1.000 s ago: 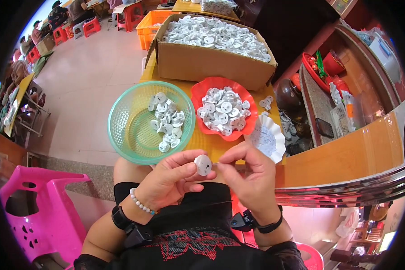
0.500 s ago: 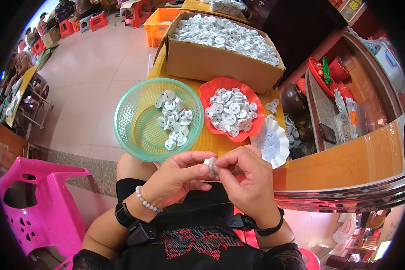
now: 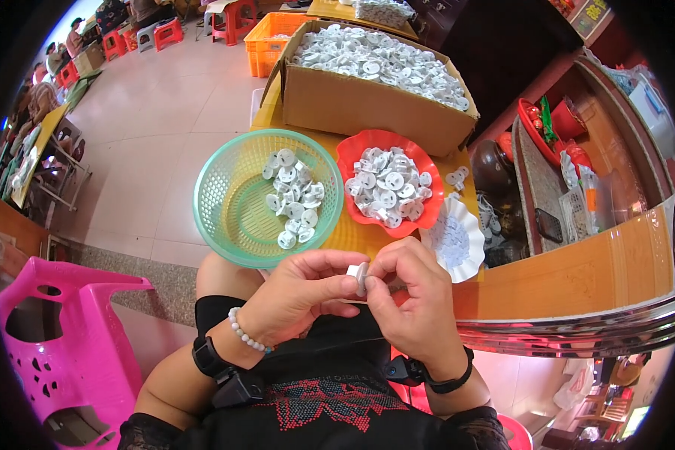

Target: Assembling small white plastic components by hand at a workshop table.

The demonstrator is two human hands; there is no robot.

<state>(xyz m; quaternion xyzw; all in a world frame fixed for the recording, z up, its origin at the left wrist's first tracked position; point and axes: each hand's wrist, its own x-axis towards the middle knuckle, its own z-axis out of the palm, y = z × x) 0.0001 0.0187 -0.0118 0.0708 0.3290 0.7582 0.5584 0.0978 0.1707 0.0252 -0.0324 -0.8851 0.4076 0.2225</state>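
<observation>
A small white plastic piece with a round disc (image 3: 358, 277) is pinched between the thumb and fingers of my left hand (image 3: 307, 289). My right hand (image 3: 415, 300) presses thumb and forefinger together against the disc side; whether a tiny part sits between those fingertips is hidden. Just beyond my hands stand a green mesh basket (image 3: 210, 225) with a loose heap of similar white pieces and a red scalloped bowl (image 3: 352, 214) filled with more. To the right, a white fluted dish (image 3: 469, 262) holds many tiny pale, translucent bits.
A cardboard box (image 3: 367, 101) piled with white pieces stands at the back of the yellow table (image 3: 360, 238). Several loose pieces (image 3: 456, 178) lie right of the red bowl. A pink plastic chair (image 3: 90, 322) is at my left; an orange crate (image 3: 266, 49) stands behind.
The view has shifted slightly. Both hands stay together at the white piece, which has turned a little, and my right fingertips have moved slightly over its disc.
</observation>
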